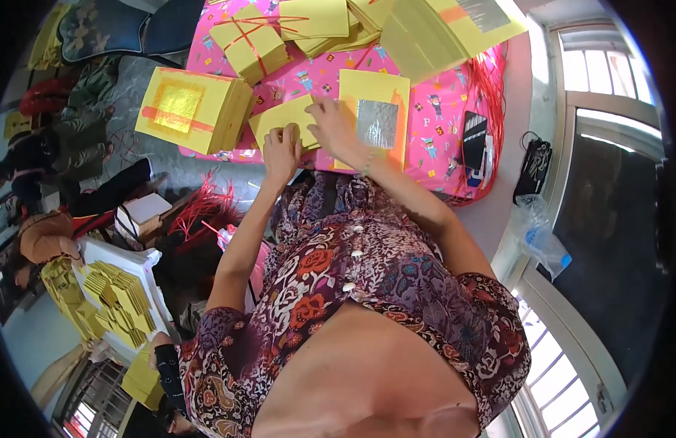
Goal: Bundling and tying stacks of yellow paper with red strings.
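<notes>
A piece of yellow paper, apparently folded, lies at the near edge of the pink table. My left hand has its bent fingers closed on the paper's near edge. Beside it my right hand curls its fingers over the paper's right end. To the left stands a thick stack of yellow paper with a gold square and an orange stripe on top. Just right of my right hand lies a yellow sheet with a silver foil square, partly covered by my wrist.
Bundles of yellow paper tied with red string fill the table's far side. Red plastic strands hang at the right edge near a phone. A clear bottle lies by the window. Folded yellow papers sit on a white surface lower left.
</notes>
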The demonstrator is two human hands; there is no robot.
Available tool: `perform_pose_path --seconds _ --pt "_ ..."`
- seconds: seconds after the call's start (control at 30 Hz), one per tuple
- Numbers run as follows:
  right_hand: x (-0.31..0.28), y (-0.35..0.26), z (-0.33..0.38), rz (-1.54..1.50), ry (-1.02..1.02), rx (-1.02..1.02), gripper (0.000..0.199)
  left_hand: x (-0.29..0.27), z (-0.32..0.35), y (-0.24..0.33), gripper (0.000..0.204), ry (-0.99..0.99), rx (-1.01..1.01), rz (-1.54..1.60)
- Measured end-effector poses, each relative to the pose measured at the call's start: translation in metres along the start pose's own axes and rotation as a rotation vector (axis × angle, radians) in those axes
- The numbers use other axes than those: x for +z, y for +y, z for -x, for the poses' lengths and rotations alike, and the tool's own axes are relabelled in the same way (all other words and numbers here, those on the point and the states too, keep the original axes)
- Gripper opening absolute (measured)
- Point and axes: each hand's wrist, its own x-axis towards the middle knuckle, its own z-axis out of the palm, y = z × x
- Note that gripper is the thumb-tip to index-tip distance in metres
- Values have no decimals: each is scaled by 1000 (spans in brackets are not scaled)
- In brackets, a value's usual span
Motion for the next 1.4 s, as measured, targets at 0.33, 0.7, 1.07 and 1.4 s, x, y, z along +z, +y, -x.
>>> perform_pose_path --seconds 0.33,0.7,1.07,1.4 --pt "-99 59 75 -162 -268 153 23 -21 -16 -1 39 -59 14 -22" --pt "-98 50 108 84 -319 -82 42 -42 -43 -21 19 -15 -20 72" --pt "-99 68 105 -95 -300 -161 21 -50 -51 -11 21 26 -4 93" --pt "-101 71 100 -206 -264 -75 11 -55 -36 44 34 -367 216 530"
